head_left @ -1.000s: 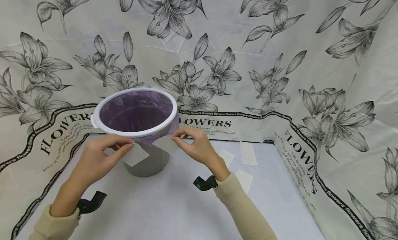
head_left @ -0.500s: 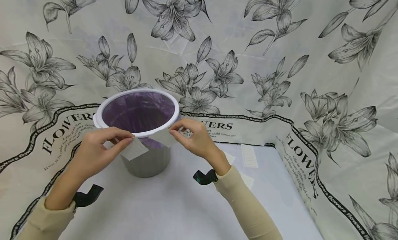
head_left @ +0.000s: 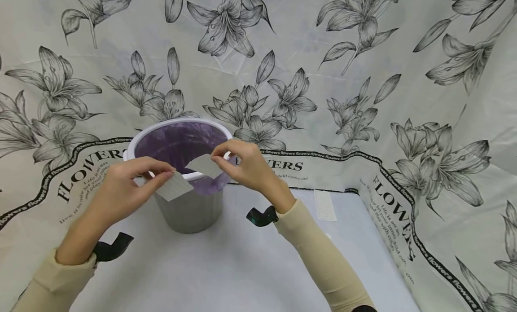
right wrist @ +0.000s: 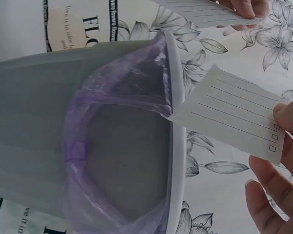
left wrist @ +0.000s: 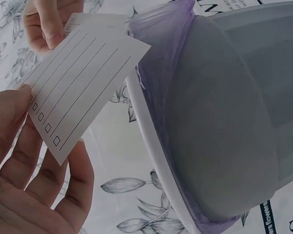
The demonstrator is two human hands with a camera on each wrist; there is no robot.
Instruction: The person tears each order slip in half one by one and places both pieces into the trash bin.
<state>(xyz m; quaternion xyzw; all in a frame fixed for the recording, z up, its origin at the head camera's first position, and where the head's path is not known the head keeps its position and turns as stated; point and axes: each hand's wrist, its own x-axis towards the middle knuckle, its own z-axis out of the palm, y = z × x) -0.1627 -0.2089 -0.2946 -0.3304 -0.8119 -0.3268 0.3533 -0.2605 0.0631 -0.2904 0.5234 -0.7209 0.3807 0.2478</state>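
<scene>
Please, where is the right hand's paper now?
In the head view, the paper sits left of centre, pinched by the right hand and overlapping the white rim of the bin.

bin [head_left: 190,214] on table [head_left: 194,271], cloth [head_left: 291,24] behind

Passable from above into the bin [head_left: 190,213]
Barred sideways by the rim [right wrist: 177,165], behind by flowered cloth [head_left: 299,24]; free over the near tabletop [head_left: 194,276].

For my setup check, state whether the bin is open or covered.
Open: no lid covers the bin; purple liner shows inside the white rim.
</scene>
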